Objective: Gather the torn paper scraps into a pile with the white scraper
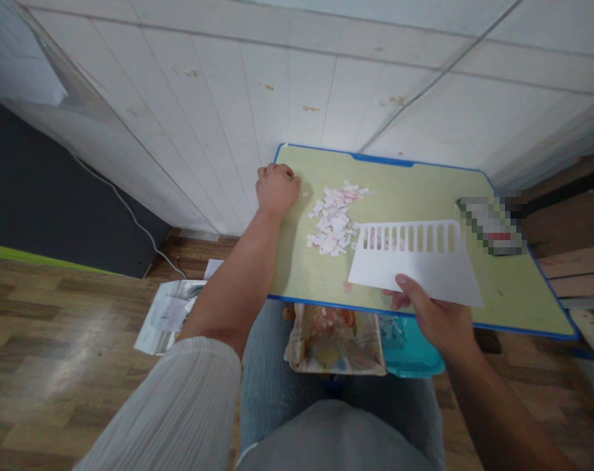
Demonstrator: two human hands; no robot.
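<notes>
My right hand (427, 311) grips the lower edge of a white slotted card (415, 271), thumb on top, at the near side of a small yellow-green table (405, 190) with a blue rim. The card, with its row of long cut-out slots along the far side, is held over the tabletop. Just left of it lies a loose pile of small white and pinkish paper scraps (333, 222). My left hand (279, 191) rests at the table's left edge, fingers curled in; their undersides and anything in them are hidden.
On the table's right lies a blurred-out phone-like object (493, 226). Below the near edge, a box with a patterned lining (339, 356) and a teal container (415, 356) sit by my lap. A white panelled wall (311, 78) backs the table. An open white box (164, 317) stands on the floor.
</notes>
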